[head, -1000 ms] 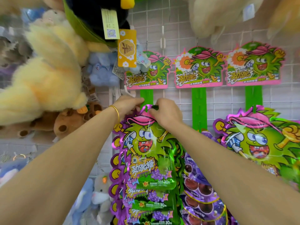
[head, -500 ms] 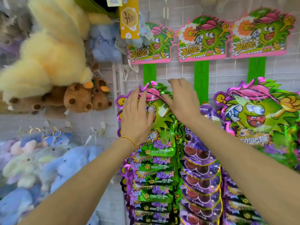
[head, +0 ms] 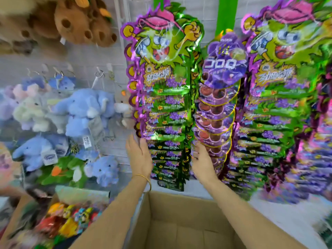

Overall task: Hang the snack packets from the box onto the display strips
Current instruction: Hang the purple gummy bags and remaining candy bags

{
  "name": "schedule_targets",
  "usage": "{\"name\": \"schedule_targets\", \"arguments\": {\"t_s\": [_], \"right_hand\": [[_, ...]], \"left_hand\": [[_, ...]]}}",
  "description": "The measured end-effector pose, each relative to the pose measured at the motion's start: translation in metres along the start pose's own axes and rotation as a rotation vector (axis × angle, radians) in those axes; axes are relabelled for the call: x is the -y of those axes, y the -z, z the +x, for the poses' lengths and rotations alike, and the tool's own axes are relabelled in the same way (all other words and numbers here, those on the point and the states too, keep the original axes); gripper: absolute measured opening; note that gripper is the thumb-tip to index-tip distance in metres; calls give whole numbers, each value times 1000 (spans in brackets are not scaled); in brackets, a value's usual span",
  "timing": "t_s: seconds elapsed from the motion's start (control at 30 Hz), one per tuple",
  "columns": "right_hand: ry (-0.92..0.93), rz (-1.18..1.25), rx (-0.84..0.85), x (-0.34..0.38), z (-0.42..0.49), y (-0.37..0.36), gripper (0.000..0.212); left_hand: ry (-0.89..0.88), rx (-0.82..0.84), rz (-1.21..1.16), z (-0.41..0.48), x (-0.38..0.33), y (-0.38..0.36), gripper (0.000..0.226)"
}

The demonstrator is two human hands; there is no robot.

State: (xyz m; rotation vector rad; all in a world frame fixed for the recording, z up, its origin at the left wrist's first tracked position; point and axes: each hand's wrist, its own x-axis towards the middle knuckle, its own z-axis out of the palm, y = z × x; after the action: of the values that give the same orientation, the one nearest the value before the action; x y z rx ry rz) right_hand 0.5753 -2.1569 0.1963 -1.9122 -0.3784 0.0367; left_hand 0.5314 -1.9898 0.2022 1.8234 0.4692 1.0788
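Now, left hand [head: 139, 157], right hand [head: 203, 162] flanking packet column [head: 167, 123] edges

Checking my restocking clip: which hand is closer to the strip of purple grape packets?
Right. The right hand is at the lower left edge of the purple packets; the left hand is farther left, across the neighbouring green packets, at their left edge.

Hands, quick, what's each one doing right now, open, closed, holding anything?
Left hand: open, fingers straight at the left edge of the green snack packets, holding nothing.
Right hand: open, in front of the purple snack packets, holding nothing.
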Motion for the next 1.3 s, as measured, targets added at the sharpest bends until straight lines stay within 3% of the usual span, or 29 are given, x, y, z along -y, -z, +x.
{"name": "schedule_targets", "arguments": {"t_s": [0.13,0.3,0.53,0.67,0.8,1.3], "right_hand": [[-185,-23,73,-22,-7,-24,63],[-362,64,80,-63,-13,-51,66],[-507,312,-4,-104,-14,-86,64],[-567,398,9,-123,-16,-99,77],[-554,412,24,-131,-10,-107,87],[-491,392,71,-129,1,-120,86]], "left_hand": [[443,136,-150,-8,34,-5,47],[678,244,-202,-6,76,-12,52],[724,356,-273,-13,109,-24,52],[782,371,-288,-6,127,-34,53],[826,382,-301,-3,136,-44,54],[816,441,-302,-16,142,-49,60]]}}
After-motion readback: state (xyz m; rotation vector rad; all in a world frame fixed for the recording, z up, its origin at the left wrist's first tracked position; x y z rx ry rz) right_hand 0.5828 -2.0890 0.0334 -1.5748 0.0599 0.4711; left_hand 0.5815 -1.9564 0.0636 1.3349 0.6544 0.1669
